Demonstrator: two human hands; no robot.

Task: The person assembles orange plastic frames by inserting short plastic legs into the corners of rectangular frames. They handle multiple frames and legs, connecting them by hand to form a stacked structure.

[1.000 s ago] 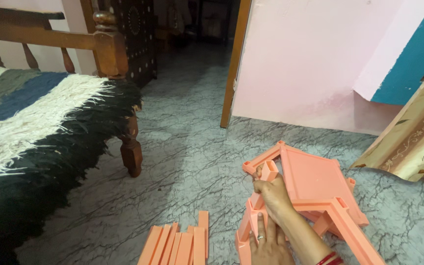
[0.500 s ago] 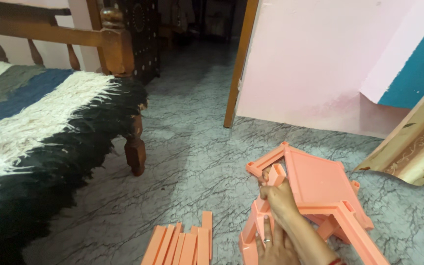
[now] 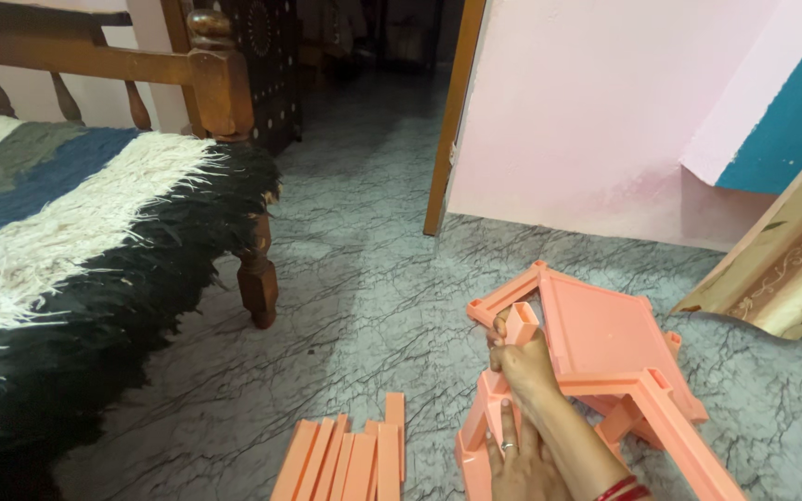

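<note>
Hands barely shifted: right hand (image 3: 523, 364) fist-gripping upright peach post (image 3: 519, 327); left hand (image 3: 515, 464) flat-fingered, pressing shelf frame (image 3: 475, 441).

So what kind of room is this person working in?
Most likely a bedroom in a home. A wooden bed with a shaggy striped blanket stands on a grey marble-patterned floor, and a pink wall beside an open doorway leads to a darker room.

Grey marbled floor (image 3: 355, 269) runs back into a dark doorway (image 3: 373, 46); a wooden bed (image 3: 206, 83) with a shaggy striped blanket (image 3: 76, 241) stands left; a pink wall (image 3: 587, 102) rises right, a patterned curtain (image 3: 782, 269) beside it.
</note>
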